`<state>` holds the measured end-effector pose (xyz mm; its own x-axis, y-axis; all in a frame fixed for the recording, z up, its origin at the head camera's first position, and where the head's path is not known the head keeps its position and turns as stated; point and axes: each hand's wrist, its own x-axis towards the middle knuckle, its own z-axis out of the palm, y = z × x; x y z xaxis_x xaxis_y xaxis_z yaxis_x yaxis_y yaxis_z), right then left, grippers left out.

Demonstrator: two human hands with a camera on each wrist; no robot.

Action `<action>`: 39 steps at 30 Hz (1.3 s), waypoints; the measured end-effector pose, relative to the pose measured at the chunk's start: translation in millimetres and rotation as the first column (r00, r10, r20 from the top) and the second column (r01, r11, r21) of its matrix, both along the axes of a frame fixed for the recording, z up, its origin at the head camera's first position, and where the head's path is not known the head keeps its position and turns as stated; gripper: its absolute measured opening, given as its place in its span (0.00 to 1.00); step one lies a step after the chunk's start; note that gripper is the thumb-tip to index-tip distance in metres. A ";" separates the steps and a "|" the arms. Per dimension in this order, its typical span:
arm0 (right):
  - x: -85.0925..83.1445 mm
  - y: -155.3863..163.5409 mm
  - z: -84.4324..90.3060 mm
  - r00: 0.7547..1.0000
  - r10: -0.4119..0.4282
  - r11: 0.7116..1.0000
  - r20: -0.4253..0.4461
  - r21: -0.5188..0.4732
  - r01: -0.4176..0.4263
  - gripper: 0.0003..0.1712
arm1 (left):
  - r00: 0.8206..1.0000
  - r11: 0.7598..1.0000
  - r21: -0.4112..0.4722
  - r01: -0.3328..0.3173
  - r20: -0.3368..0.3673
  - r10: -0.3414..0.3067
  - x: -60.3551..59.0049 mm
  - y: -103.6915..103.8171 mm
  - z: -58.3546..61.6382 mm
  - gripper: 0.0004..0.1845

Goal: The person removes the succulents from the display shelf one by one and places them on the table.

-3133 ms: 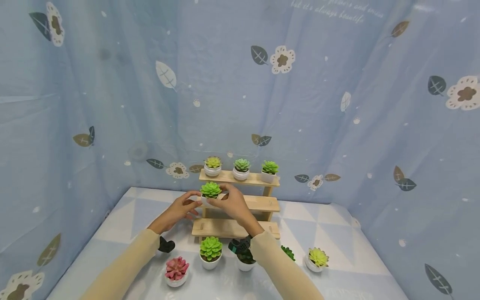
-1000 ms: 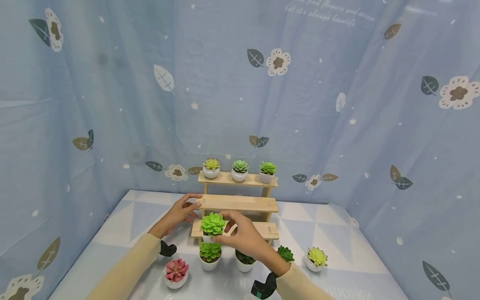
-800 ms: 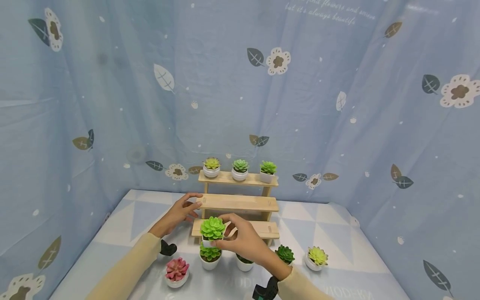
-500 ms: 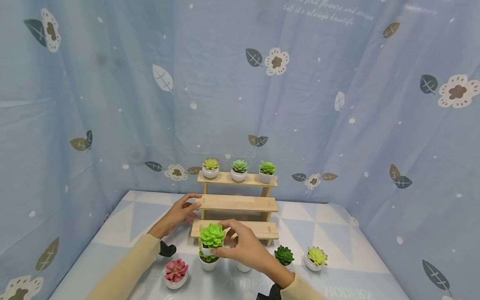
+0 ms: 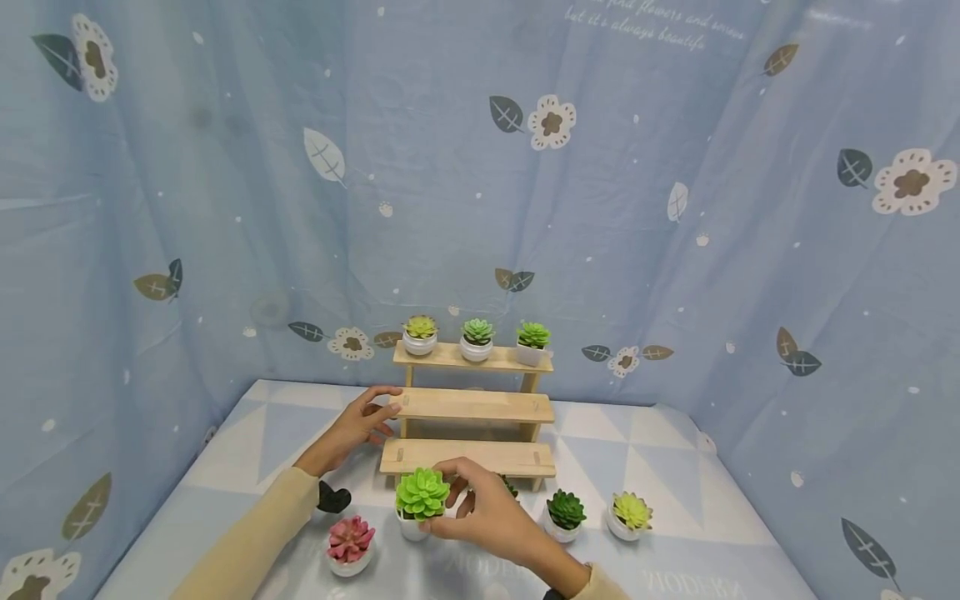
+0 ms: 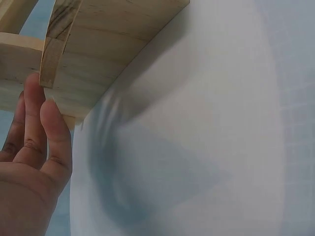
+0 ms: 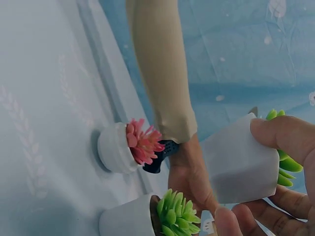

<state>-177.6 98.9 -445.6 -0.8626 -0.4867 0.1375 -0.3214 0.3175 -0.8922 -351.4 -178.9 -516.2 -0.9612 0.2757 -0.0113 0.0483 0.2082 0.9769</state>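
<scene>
My right hand pinches a bright green succulent in a white pot, held low over the table just in front of a three-tier wooden shelf. My left hand rests straight fingers against the left end of the shelf's middle tier. In the right wrist view my fingers wrap the pot, with another green succulent pot right beside it. That second pot is mostly hidden behind the held plant in the head view.
Three potted succulents stand on the top tier. On the table sit a pink succulent, a dark green one and a yellow-green one. Blue patterned cloth walls in the table on three sides.
My right hand has carried the bright green succulent from the middle tier down and toward me, to just above the table. My left hand has stayed at the shelf's left end.
</scene>
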 end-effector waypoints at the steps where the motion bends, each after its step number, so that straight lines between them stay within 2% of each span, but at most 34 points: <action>1: 0.7 -0.2 -1.3 1.000 0.001 1.000 0.007 -0.002 -0.001 0.34 | 1.000 1.000 0.000 -0.001 0.002 0.001 0.3 -0.1 0.1 0.29; 9: 7.7 -0.8 -13.4 0.999 0.042 0.999 0.033 -0.023 -0.041 0.33 | 1.000 1.000 0.002 0.003 -0.002 -0.003 2.4 -0.4 3.4 0.28; 18: 13.9 0.1 -22.9 0.989 0.070 0.997 0.128 -0.054 -0.064 0.31 | 1.000 1.000 0.003 0.011 -0.009 -0.011 4.1 -1.1 4.4 0.28; 30: 19.7 -1.5 -44.2 0.988 0.104 0.993 0.114 -0.068 -0.097 0.32 | 1.000 1.000 0.012 0.015 -0.016 -0.014 3.2 -0.5 4.5 0.29; 39: 22.2 -6.9 -57.6 0.968 0.179 0.983 0.176 -0.079 -0.168 0.33 | 1.000 1.000 0.010 0.004 -0.008 -0.004 0.8 0.0 2.9 0.27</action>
<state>-155.4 91.9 -503.2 -0.7791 -0.6265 0.0215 -0.1975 0.2128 -0.9569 -350.5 -178.9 -513.2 -0.9601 0.2798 -0.0011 0.0567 0.1983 0.9785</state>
